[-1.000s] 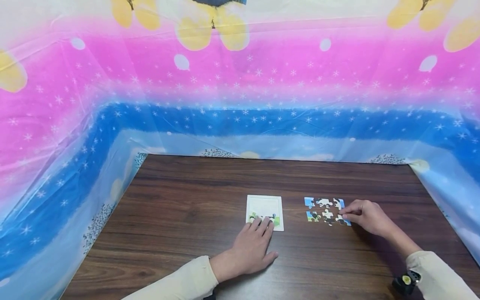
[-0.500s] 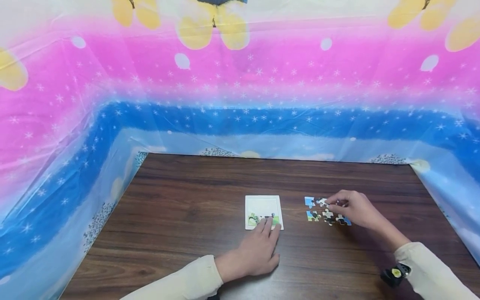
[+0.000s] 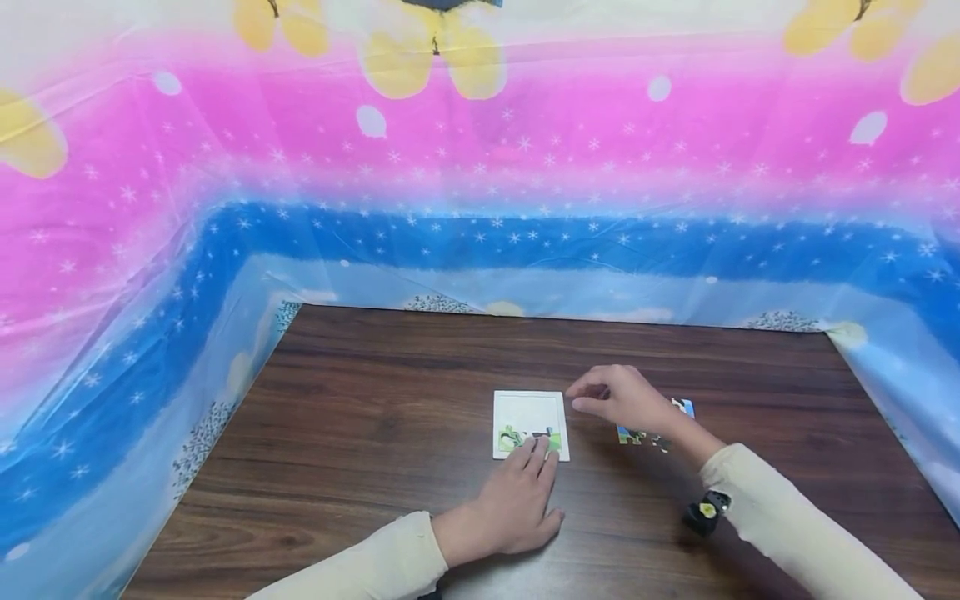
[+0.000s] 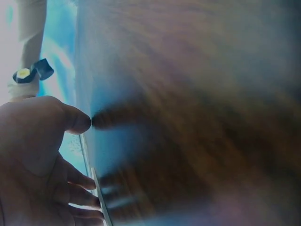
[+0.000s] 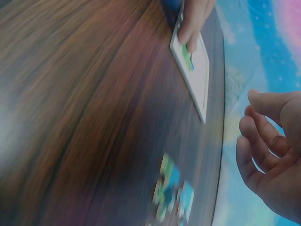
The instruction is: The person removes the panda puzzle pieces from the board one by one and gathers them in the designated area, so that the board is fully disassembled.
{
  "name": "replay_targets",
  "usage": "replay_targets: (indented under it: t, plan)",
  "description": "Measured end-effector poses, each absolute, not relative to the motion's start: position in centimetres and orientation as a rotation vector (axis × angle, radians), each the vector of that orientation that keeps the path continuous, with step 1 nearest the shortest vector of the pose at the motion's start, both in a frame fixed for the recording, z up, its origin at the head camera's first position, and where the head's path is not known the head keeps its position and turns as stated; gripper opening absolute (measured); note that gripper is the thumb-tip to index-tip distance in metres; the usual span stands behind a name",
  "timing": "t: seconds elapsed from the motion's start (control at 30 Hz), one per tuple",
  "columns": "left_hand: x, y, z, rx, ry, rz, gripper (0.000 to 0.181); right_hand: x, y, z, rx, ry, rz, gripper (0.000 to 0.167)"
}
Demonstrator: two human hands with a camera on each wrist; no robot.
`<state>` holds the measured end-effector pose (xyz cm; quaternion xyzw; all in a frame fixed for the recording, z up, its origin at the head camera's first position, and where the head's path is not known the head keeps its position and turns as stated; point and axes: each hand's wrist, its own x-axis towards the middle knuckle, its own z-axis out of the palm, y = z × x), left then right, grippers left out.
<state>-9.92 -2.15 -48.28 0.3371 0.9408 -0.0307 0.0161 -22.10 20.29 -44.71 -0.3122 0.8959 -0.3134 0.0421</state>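
A small white-bordered puzzle tray lies on the dark wooden table, with green picture pieces along its near side. My left hand rests over its near edge with straight fingers. My right hand hovers just right of the tray's upper right corner, thumb and forefinger slightly apart. No piece shows between them in the head or right wrist view. Loose jigsaw pieces lie under and behind the right forearm, which partly hides them. One blue-and-white piece shows past the wrist.
The wooden table meets a hanging pink and blue cloth at its back and sides. A black band with a yellow centre is strapped at the right wrist.
My right hand has moved left from the loose pieces to the tray's right side. The left hand has slid slightly rightward along the near edge, then stayed there.
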Motion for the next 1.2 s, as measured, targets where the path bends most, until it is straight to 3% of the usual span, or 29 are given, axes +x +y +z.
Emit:
replay_targets:
  t: [0.63,1.2]
  plan:
    - [-9.3,-2.5,-48.0,1.036,2.902,-0.163,0.074,-23.1,13.0,-46.7,-1.177,2.544,-0.893,0.018]
    - [-9.3,-2.7,-48.1,1.065,2.864,-0.161,0.076,-22.5,11.2,-47.6,-1.174,2.534,-0.836,0.007]
